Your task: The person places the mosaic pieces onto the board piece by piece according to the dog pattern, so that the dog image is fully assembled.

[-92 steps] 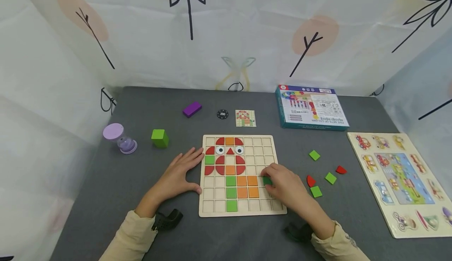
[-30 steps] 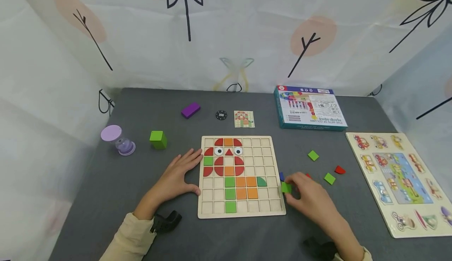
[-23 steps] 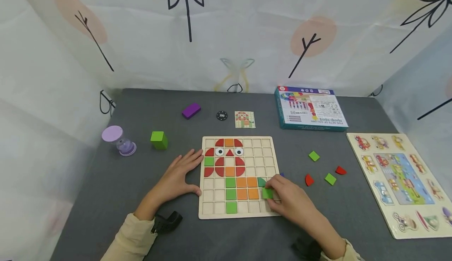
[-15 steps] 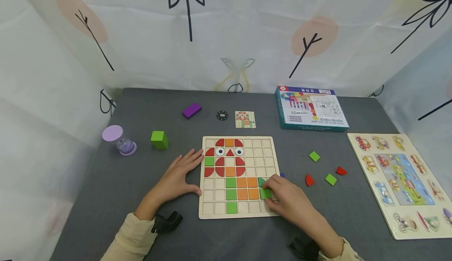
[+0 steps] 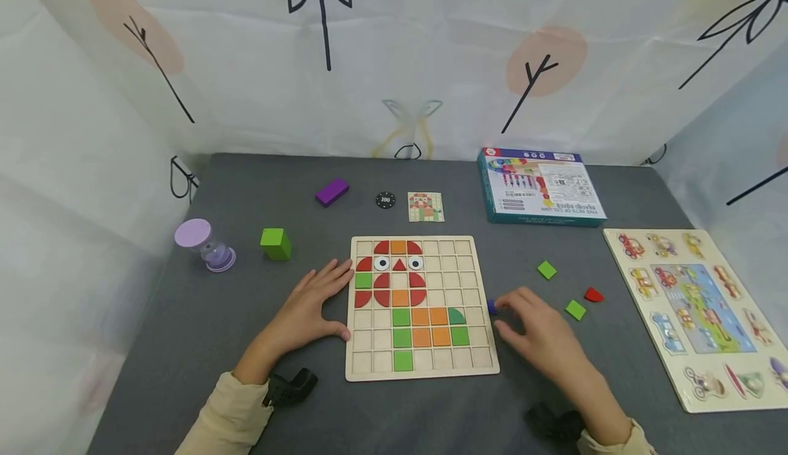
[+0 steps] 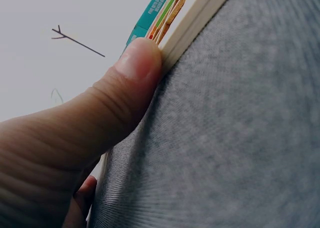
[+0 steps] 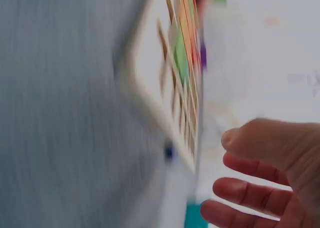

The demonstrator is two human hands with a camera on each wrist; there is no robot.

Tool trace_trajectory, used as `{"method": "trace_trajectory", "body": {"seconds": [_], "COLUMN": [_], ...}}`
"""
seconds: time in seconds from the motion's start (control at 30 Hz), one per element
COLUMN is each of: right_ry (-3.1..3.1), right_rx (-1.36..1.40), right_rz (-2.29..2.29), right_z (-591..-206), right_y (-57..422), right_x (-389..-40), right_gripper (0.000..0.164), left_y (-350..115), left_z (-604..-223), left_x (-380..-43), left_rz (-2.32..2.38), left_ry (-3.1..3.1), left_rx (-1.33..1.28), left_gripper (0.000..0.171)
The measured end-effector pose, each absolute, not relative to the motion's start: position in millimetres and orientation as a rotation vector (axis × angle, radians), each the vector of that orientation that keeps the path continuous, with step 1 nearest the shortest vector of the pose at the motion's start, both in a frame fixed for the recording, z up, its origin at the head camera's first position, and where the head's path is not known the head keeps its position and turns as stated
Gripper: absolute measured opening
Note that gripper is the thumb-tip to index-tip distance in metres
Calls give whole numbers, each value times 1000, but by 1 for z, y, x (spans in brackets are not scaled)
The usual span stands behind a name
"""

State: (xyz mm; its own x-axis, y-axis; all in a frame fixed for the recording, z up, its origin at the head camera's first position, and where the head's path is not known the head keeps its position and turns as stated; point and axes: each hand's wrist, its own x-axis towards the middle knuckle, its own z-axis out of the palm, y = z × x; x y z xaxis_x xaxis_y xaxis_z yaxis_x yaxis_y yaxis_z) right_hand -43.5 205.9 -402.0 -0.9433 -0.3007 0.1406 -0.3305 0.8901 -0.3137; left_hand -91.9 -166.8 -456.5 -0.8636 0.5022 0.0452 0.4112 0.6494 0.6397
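In the head view, a wooden grid board [image 5: 440, 362] holds red, orange and green pieces and two round eye pieces. My left hand [image 5: 306, 308] rests along the board's left side, thumb and fingertips touching its edge; the left wrist view has the thumb [image 6: 137, 71] against that edge. My right hand [image 5: 542, 332] hovers just off the board's right edge, beside a small blue piece [image 5: 492, 306]. Between its parted thumb and fingers nothing shows in the right wrist view. A green square [image 5: 460, 336] lies in a cell below a dark green quarter-round [image 5: 456, 316].
Green squares [image 5: 546, 270] and a red piece [image 5: 594, 295] lie right of the board. Behind it are a pattern card [image 5: 425, 206], a black chip [image 5: 386, 200], a purple block [image 5: 332, 192] and a box [image 5: 542, 188]. A picture puzzle [image 5: 677, 304] lies far right; a green block [image 5: 276, 243] and a purple-topped timer [image 5: 206, 244] stand left.
The dark green quarter-round and then a green square were set into board cells and let go. My right hand has moved right, off the board. My left hand has stayed put.
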Motion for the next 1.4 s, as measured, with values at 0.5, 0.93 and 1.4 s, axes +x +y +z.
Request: {"method": "trace_trajectory", "body": {"seconds": [0.5, 0.93, 1.4], "right_ry": [-3173, -3070, -2829], "right_rx": [-27, 121, 1046], "right_rz": [285, 407, 606], "right_z": [-404, -396, -411], "right_y": [295, 273, 172], "right_x": [-49, -48, -21], "right_gripper": [36, 28, 31], "left_y": [-166, -166, -167], "left_z": [-457, -457, -455], "left_x": [-92, -92, -93], "left_rz": [992, 992, 986], "left_ry": [2740, 2738, 2735], "left_rx": [756, 755, 767], "left_gripper": [105, 105, 104]}}
